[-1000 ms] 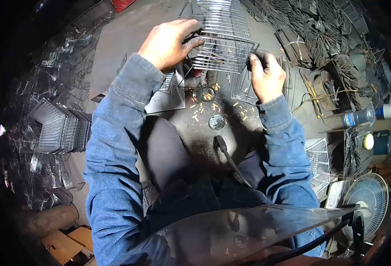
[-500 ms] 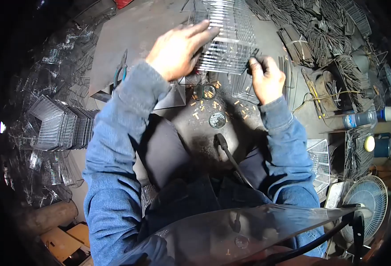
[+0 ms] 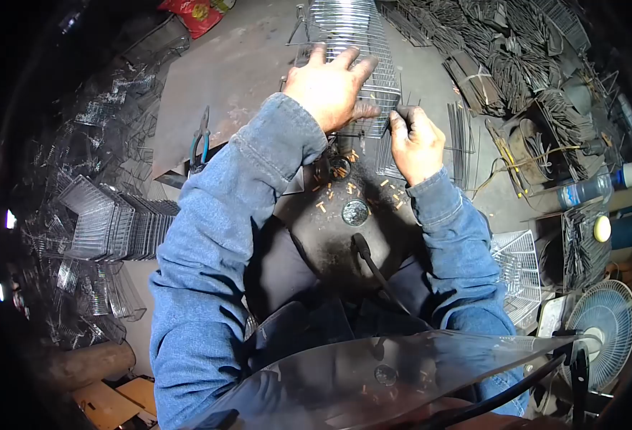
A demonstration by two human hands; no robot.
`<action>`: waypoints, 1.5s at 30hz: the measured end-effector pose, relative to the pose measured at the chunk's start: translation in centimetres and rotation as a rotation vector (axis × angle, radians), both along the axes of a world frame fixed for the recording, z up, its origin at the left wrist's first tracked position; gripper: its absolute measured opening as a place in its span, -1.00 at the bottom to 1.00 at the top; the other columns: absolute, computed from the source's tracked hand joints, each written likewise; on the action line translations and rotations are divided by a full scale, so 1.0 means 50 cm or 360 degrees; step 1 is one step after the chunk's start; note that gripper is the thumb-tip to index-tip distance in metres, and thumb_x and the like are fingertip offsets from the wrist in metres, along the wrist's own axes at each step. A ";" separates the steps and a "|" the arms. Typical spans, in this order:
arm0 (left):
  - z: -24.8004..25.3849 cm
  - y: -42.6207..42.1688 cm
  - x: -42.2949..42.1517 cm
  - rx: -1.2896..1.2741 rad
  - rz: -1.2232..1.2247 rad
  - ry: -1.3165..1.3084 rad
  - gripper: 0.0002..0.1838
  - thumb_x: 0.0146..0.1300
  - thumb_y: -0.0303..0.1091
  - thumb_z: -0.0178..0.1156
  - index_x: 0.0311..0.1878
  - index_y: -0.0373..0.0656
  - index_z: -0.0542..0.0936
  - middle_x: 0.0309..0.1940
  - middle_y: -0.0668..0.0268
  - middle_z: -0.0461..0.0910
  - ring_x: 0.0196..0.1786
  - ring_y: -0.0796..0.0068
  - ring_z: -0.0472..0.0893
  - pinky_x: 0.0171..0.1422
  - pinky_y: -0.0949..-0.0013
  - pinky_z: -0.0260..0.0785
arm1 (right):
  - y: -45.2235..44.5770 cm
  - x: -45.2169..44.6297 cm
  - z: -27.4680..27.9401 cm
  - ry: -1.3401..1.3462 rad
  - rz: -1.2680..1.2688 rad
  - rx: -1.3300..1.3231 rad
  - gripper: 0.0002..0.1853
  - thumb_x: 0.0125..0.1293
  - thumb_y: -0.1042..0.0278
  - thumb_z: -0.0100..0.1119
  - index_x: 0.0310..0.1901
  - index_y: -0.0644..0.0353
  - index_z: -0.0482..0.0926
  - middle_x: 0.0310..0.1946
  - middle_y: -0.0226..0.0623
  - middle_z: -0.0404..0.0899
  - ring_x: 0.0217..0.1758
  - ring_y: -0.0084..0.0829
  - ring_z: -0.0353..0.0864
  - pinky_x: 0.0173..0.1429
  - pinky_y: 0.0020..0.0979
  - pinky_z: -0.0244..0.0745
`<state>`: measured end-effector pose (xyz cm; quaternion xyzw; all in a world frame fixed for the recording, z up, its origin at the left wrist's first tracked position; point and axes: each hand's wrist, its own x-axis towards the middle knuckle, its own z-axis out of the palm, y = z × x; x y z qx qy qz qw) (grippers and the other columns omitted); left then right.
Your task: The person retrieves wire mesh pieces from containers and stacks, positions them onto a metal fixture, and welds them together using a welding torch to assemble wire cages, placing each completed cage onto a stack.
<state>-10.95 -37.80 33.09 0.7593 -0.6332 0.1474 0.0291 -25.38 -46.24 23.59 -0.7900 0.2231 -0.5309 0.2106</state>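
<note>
A wire basket (image 3: pixel 348 25) of closely spaced shiny rods lies at the top middle, its near end toward me. My left hand (image 3: pixel 326 89) lies over the left side of its near end, fingers spread and the palm hidden from view. At the basket's near right corner, my right hand (image 3: pixel 417 147) is closed, thumb against curled fingers, on the edge wire. Its fingertips are partly hidden. Just below sit a small dark round dish (image 3: pixel 339 168) with short tan bits and another round dish (image 3: pixel 355 212).
Blue-handled pliers (image 3: pixel 200 143) lie on a metal sheet (image 3: pixel 194 93) at left. Stacked wire baskets (image 3: pixel 115 222) stand below them. Bundled rods (image 3: pixel 516 86) fill the upper right; a bottle (image 3: pixel 585 192) and a fan (image 3: pixel 599 330) are at right. A dark rod-like handle (image 3: pixel 373 265) rises before me.
My left hand has come down and right, its fingers spreading over the basket. My right hand stays at the near right corner, slightly lower. The whole view has shifted a little.
</note>
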 end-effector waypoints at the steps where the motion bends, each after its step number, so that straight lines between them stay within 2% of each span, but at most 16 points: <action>1: -0.004 -0.002 0.000 -0.0006 -0.0021 -0.0014 -0.22 0.08 0.20 0.21 0.35 0.12 0.26 0.33 0.27 0.27 0.33 -0.17 0.24 0.19 -0.03 0.40 | 0.001 -0.003 0.003 0.0015 -0.0006 -0.0034 -0.91 0.16 0.49 0.22 -0.35 0.25 0.49 -0.55 -0.06 0.54 -0.49 -0.07 0.58 -0.43 -0.24 0.45; 5: -0.024 0.006 0.010 -0.0085 -0.0060 -0.0060 -0.23 0.08 0.19 0.21 0.34 0.12 0.27 0.31 0.30 0.32 0.34 -0.10 0.25 0.16 0.00 0.43 | 0.005 -0.005 -0.003 0.0042 0.0010 -0.0041 -0.90 0.15 0.49 0.23 -0.34 0.25 0.49 -0.53 -0.05 0.54 -0.48 -0.05 0.58 -0.42 -0.23 0.45; 8: -0.027 0.012 0.011 -0.0093 -0.0034 -0.0078 -0.25 0.08 0.18 0.20 0.34 0.16 0.27 0.31 0.35 0.32 0.35 -0.04 0.25 0.19 0.01 0.41 | 0.012 -0.003 -0.003 0.0054 -0.0022 0.0043 -0.89 0.16 0.47 0.24 -0.28 0.28 0.58 -0.49 -0.13 0.61 -0.48 -0.32 0.63 -0.35 -0.40 0.51; 14: -0.031 0.019 0.026 -0.0103 0.0007 -0.0068 -0.26 0.07 0.21 0.20 0.34 0.28 0.27 0.34 0.49 0.28 0.38 0.03 0.23 0.23 -0.05 0.35 | 0.012 -0.026 0.005 0.0004 0.0247 0.0459 -0.85 0.20 0.41 0.20 -0.25 0.30 0.57 -0.46 -0.05 0.60 -0.41 -0.25 0.63 -0.29 -0.34 0.52; 17: -0.025 0.020 0.025 -0.0063 0.0039 -0.0070 -0.23 0.05 0.23 0.21 0.35 0.30 0.26 0.35 0.49 0.28 0.38 0.03 0.22 0.24 -0.06 0.33 | 0.028 -0.061 -0.139 0.0989 0.0302 0.0490 -0.67 0.22 0.16 0.13 -0.36 0.34 0.50 -0.42 0.04 0.58 -0.33 0.08 0.58 -0.20 -0.11 0.52; 19: -0.028 0.021 0.030 -0.0074 0.0022 -0.0068 -0.22 0.04 0.24 0.22 0.35 0.31 0.25 0.35 0.50 0.27 0.38 0.04 0.22 0.26 -0.05 0.33 | 0.088 -0.094 -0.238 0.2070 0.0575 0.0773 -0.43 0.12 -0.07 0.13 -0.12 0.40 0.56 -0.18 0.22 0.57 -0.04 0.04 0.57 0.12 -0.18 0.44; 21: -0.029 0.022 0.033 -0.0078 0.0012 -0.0064 -0.21 0.04 0.24 0.22 0.35 0.33 0.25 0.35 0.50 0.27 0.39 0.04 0.22 0.27 -0.04 0.32 | 0.152 -0.130 -0.440 0.2144 0.0961 0.1334 -0.25 0.04 -0.23 0.14 -0.03 0.42 0.54 -0.04 0.18 0.54 0.08 0.00 0.52 0.21 -0.23 0.38; 23: -0.028 0.025 0.038 -0.0072 0.0018 -0.0066 -0.21 0.03 0.24 0.22 0.35 0.33 0.25 0.36 0.51 0.26 0.39 0.04 0.22 0.28 -0.03 0.30 | 0.202 -0.119 -0.488 0.2282 0.0894 0.1465 -0.27 0.05 -0.24 0.14 -0.04 0.39 0.55 -0.05 0.17 0.54 0.11 -0.01 0.51 0.19 -0.24 0.39; 26: -0.034 0.029 0.054 -0.0098 -0.0009 -0.0073 -0.22 0.04 0.24 0.22 0.35 0.34 0.25 0.36 0.51 0.26 0.39 0.04 0.21 0.30 -0.01 0.30 | 0.233 -0.103 -0.471 0.1988 0.0605 0.1550 -0.42 0.08 -0.09 0.16 -0.11 0.36 0.58 -0.11 0.15 0.57 0.03 0.01 0.54 0.09 -0.18 0.42; 29: -0.033 0.037 0.067 -0.0098 -0.0057 -0.0058 -0.22 0.04 0.23 0.22 0.35 0.32 0.26 0.36 0.51 0.26 0.39 0.04 0.21 0.31 0.01 0.29 | 0.189 -0.146 -0.348 0.1349 0.1096 0.2024 -0.67 0.12 0.19 0.15 -0.17 0.27 0.56 -0.33 0.00 0.59 -0.30 -0.21 0.62 -0.24 -0.21 0.46; 30: -0.033 0.039 0.072 -0.0100 -0.0074 -0.0059 -0.22 0.03 0.23 0.23 0.35 0.32 0.26 0.36 0.51 0.26 0.39 0.05 0.21 0.31 0.02 0.29 | 0.157 -0.167 -0.316 0.1053 0.1502 0.1801 -0.60 0.11 0.29 0.17 0.01 0.19 0.48 -0.36 -0.11 0.59 -0.39 -0.35 0.60 -0.34 -0.33 0.47; 32: -0.034 0.040 0.081 -0.0115 -0.0108 -0.0066 -0.21 0.02 0.22 0.24 0.35 0.31 0.26 0.36 0.51 0.26 0.39 0.06 0.22 0.32 0.04 0.29 | 0.169 -0.267 -0.054 0.1025 0.0955 0.1428 -0.47 0.10 0.44 0.09 0.18 0.15 0.33 -0.35 -0.18 0.58 -0.47 -0.40 0.56 -0.40 -0.40 0.47; 34: -0.033 0.040 0.088 -0.0126 -0.0141 -0.0066 -0.21 0.02 0.20 0.25 0.35 0.32 0.26 0.36 0.51 0.25 0.39 0.07 0.22 0.32 0.05 0.29 | 0.172 -0.335 0.060 0.0748 0.1085 0.1927 -0.36 0.10 0.55 0.07 0.27 0.22 0.17 -0.24 -0.17 0.56 -0.46 -0.50 0.55 -0.39 -0.48 0.47; 40: -0.040 0.045 0.102 -0.0136 -0.0216 -0.0092 -0.23 0.04 0.16 0.25 0.35 0.27 0.27 0.36 0.47 0.26 0.39 0.07 0.21 0.33 0.09 0.28 | 0.105 -0.343 0.081 -0.0092 0.1257 0.2279 -0.28 0.07 0.28 0.36 0.21 0.39 0.25 -0.21 -0.20 0.49 -0.46 -0.49 0.53 -0.42 -0.49 0.49; 43: -0.029 0.047 0.098 -0.0095 -0.0214 -0.0087 -0.22 0.05 0.15 0.25 0.35 0.23 0.27 0.36 0.45 0.26 0.39 0.07 0.21 0.34 0.10 0.27 | 0.079 -0.303 0.079 0.0214 0.1052 0.2260 -0.48 0.11 0.38 0.20 0.10 0.39 0.35 -0.29 -0.23 0.51 -0.61 -0.59 0.41 -0.56 -0.57 0.35; 45: -0.027 0.049 0.099 -0.0075 -0.0202 -0.0064 -0.22 0.04 0.15 0.25 0.35 0.22 0.27 0.36 0.45 0.26 0.40 0.08 0.21 0.35 0.10 0.26 | 0.083 -0.315 0.086 0.0057 0.1119 0.2363 -0.59 0.11 0.44 0.11 0.02 0.38 0.38 -0.29 -0.23 0.52 -0.64 -0.60 0.38 -0.58 -0.57 0.31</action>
